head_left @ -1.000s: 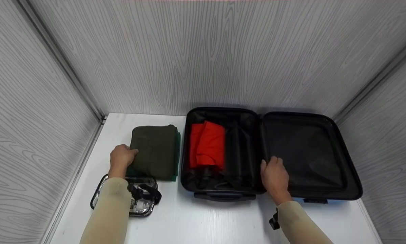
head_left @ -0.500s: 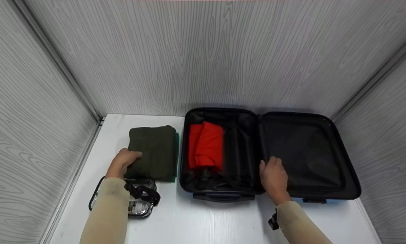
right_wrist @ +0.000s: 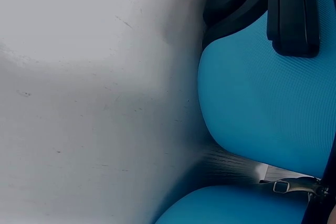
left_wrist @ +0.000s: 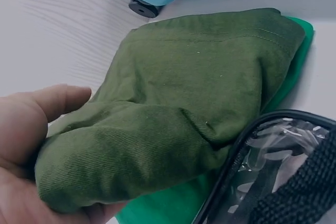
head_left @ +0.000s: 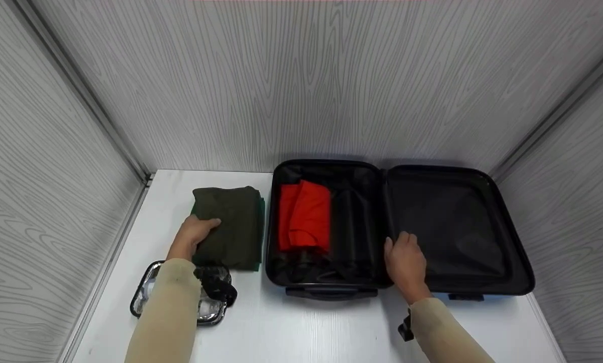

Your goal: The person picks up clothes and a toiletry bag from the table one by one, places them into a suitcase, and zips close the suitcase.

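My left hand (head_left: 194, 233) grips the near-left edge of a folded olive-green garment (head_left: 233, 217). In the left wrist view the thumb lies above its thick fold (left_wrist: 126, 156) and fingers reach beneath. A brighter green cloth (left_wrist: 302, 61) shows underneath. My right hand (head_left: 406, 259) holds the inner rim of the open suitcase's right half (head_left: 462, 227), near the hinge side; its fingertips are partly hidden. A folded red cloth (head_left: 309, 217) lies in the left side of the suitcase's other half (head_left: 361, 282).
A clear pouch (head_left: 213, 315) with black trim and a black strap lies left front, partly under my left forearm. Blue suitcase shells (right_wrist: 262, 98) stand on the white table (head_left: 306, 333). Grey wood-patterned walls (head_left: 301, 80) enclose the back and sides.
My left hand has shifted right onto the olive-green garment, its thumb reaching farther over the top. The right hand keeps its place on the suitcase rim.
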`<action>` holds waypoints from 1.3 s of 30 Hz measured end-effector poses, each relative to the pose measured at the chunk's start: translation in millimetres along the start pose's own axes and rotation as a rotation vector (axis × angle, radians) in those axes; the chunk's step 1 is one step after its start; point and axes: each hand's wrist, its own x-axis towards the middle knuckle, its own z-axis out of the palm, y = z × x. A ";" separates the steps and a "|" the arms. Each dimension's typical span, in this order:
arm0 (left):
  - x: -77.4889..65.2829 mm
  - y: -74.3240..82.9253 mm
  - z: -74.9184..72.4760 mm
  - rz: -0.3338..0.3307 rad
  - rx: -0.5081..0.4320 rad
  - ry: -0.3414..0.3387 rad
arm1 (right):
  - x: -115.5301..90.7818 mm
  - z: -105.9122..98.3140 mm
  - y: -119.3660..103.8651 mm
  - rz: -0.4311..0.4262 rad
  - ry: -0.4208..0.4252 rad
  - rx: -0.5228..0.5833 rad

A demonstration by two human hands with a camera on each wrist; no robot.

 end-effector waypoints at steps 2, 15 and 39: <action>0.3 1.0 0.4 -0.002 0.048 0.033 | -0.1 1.9 0.0 -0.023 0.032 -0.009; -21.2 32.4 -3.0 0.132 0.186 0.105 | 4.2 4.3 -0.7 0.045 -0.030 0.013; -82.5 99.8 10.1 0.426 0.168 0.186 | 7.2 6.1 1.6 -0.023 0.005 0.008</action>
